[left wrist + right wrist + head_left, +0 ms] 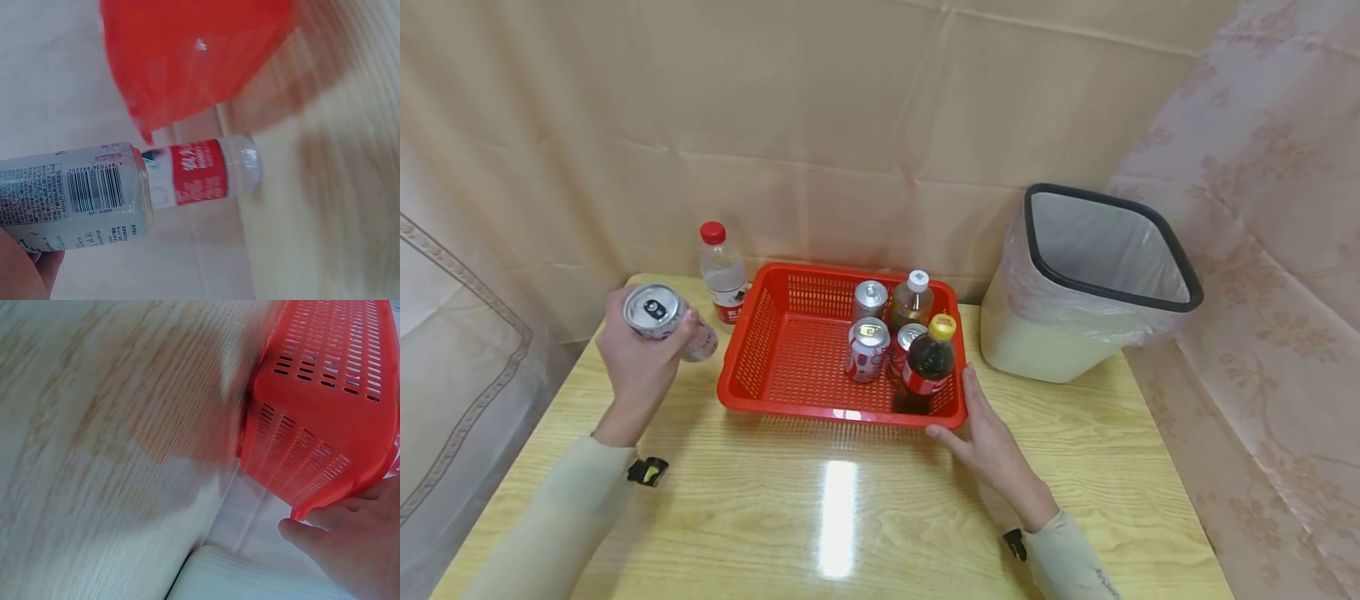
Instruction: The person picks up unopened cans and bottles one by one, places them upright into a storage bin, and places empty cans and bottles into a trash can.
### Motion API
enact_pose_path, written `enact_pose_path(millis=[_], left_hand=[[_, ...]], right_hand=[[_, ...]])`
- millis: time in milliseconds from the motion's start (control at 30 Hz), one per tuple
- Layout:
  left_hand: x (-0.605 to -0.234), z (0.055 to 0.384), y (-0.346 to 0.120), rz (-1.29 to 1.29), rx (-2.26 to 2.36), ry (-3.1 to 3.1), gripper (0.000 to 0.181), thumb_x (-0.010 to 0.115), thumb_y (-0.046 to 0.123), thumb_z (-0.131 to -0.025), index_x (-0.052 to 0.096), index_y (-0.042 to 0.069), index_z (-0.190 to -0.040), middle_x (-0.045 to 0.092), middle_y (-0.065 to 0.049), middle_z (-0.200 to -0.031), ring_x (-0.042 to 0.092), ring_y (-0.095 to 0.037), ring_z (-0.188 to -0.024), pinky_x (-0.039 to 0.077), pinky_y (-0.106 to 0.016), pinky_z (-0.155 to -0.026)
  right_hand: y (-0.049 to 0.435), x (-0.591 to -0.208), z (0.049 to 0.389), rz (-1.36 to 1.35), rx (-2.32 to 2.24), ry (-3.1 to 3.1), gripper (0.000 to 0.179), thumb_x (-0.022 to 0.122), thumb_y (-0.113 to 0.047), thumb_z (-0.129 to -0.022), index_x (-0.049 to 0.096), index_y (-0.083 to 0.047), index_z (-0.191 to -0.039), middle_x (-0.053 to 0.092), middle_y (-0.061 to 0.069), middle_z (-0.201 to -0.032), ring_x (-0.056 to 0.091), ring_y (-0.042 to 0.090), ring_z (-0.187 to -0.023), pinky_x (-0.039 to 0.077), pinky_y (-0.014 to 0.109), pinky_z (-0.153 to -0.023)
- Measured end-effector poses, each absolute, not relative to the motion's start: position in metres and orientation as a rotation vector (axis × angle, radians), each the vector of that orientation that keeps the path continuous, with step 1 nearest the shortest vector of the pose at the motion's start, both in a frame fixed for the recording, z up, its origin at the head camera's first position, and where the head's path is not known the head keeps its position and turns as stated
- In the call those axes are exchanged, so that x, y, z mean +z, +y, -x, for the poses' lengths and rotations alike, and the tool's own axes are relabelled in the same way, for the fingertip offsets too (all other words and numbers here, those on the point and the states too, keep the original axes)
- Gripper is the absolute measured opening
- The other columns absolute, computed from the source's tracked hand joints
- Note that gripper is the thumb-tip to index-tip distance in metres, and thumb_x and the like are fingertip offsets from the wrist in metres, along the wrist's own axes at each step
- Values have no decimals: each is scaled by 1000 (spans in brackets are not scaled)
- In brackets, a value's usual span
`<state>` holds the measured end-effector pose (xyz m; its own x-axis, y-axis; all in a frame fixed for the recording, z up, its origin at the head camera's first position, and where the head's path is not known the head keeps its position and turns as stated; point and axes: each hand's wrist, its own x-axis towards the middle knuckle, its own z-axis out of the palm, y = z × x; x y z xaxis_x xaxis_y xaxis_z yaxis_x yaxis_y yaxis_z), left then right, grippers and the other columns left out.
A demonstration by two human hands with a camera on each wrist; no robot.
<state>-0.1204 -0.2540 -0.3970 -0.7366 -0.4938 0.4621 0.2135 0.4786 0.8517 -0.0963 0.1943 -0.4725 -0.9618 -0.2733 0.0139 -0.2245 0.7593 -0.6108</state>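
Observation:
At the left, my left hand (636,354) grips a silver drink can (655,312), held with its pull-tab top toward the head camera. The can's barcode side shows in the left wrist view. A clear bottle with a red cap and red label (724,275) stands just beyond the can. My right hand (988,437) touches the near right corner of the red basket (842,414), thumb and fairly straight fingers on either side of that corner. Inside the basket's right half stand a yellow-capped cola bottle (930,364), a white-capped bottle (912,302) and drink cans (868,354).
A cream waste bin (1030,333) with a black rim and plastic liner stands at the right, beside the basket. Beige cloth (820,133) hangs behind the wooden table (737,508). Patterned cloth (1285,250) hangs along the right side.

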Motion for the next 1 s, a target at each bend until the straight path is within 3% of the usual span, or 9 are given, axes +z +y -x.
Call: enact_pose_path(millis=[100, 367, 667, 767, 1000], left_hand=[[-391, 117, -249, -172, -1325, -2006, 54, 83, 10, -81, 58, 2, -129, 61, 23, -104, 58, -2, -102, 45, -20, -94], [-378, 115, -231, -35, -1317, -1941, 56, 84, 7, -76, 57, -12, -122, 63, 20, -103, 61, -3, -98, 46, -18, -90], [-363, 108, -206, 100, -1307, -1995, 54, 82, 6, -79, 56, -11, -124, 64, 22, -108, 63, -2, -104, 50, -15, -91], [-360, 107, -197, 163, -1336, -1979, 53, 82, 5, -78, 57, -10, -123, 66, 18, -110, 65, -4, -105, 51, -16, -92], [-353, 103, -177, 321, -1405, -1967, 54, 80, 3, -78, 55, -11, -124, 71, -8, -112, 66, -10, -107, 53, -22, -95]], right_hand=[[195, -473, 96, 398, -980, 2873, 115, 69, -64, -91, 3, -7, -166, 6, 15, -173, 19, 38, -156, 30, 56, -120], [195, -474, 96, 386, -981, 2870, 117, 68, -67, -89, 3, -9, -167, 5, 13, -173, 19, 38, -156, 31, 57, -119], [195, -474, 96, 405, -994, 2876, 115, 70, -62, -90, 3, -8, -166, 5, 13, -173, 19, 39, -156, 30, 57, -120], [195, -474, 96, 410, -1003, 2874, 115, 71, -62, -90, 3, -8, -166, 5, 13, -173, 19, 39, -156, 30, 57, -120], [194, -474, 96, 400, -1006, 2869, 115, 71, -62, -90, 3, -9, -167, 5, 13, -173, 19, 38, -156, 30, 57, -119]])
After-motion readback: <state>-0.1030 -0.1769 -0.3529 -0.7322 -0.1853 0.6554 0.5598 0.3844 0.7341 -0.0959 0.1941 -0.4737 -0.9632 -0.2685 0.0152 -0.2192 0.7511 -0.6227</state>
